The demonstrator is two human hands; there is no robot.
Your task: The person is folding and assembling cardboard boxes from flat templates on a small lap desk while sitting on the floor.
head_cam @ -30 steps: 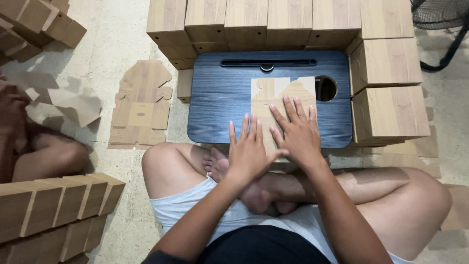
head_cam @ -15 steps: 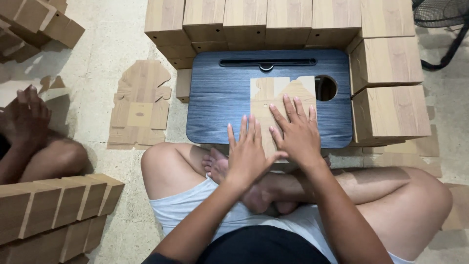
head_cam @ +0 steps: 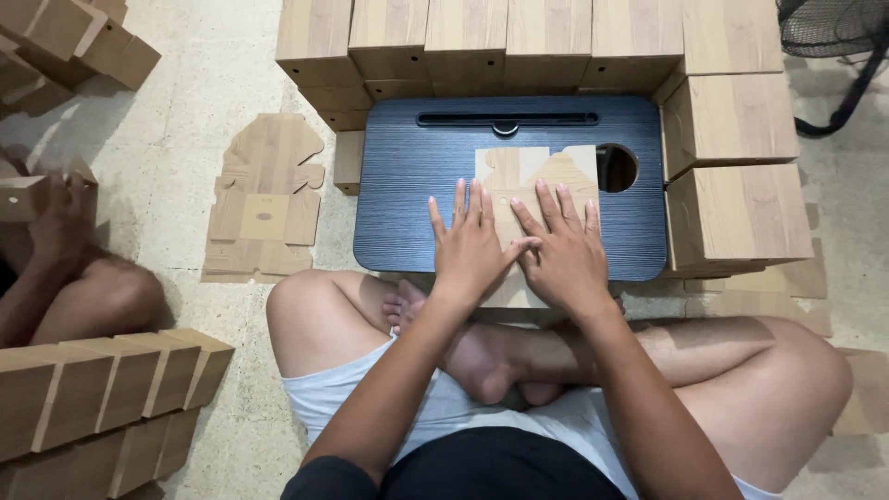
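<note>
Wood-grain cardboard, cut flat and not yet folded, lay on the dark blue lap table (head_cam: 407, 185), its near end hanging over the table's front edge toward the crossed legs. This cardboard sheet (head_cam: 537, 176) was pinned under both palms. The left hand (head_cam: 472, 248) was spread wide and flat on the sheet's left side; the right hand (head_cam: 563, 252) was spread flat just beside it, the two thumbs touching. Neither hand gripped anything; both only pressed down.

Against the pictures from a second and half a second before, the hands and the sheet had barely shifted: same splayed fingers, same spot on the table. That steadiness reads, as a judgement, like a crease being flattened or held in place, with the folding itself not begun.

What did change was at the far left. Another person's hand (head_cam: 60, 218) had come up into view and now rested against a small folded box (head_cam: 23, 196), close above that person's knee.

Finished boxes (head_cam: 519, 37) stood in rows behind and to the right of the table, more (head_cam: 102, 389) lay at the lower left, and a pile of flat blanks (head_cam: 264, 199) sat on the floor just left of the table.
</note>
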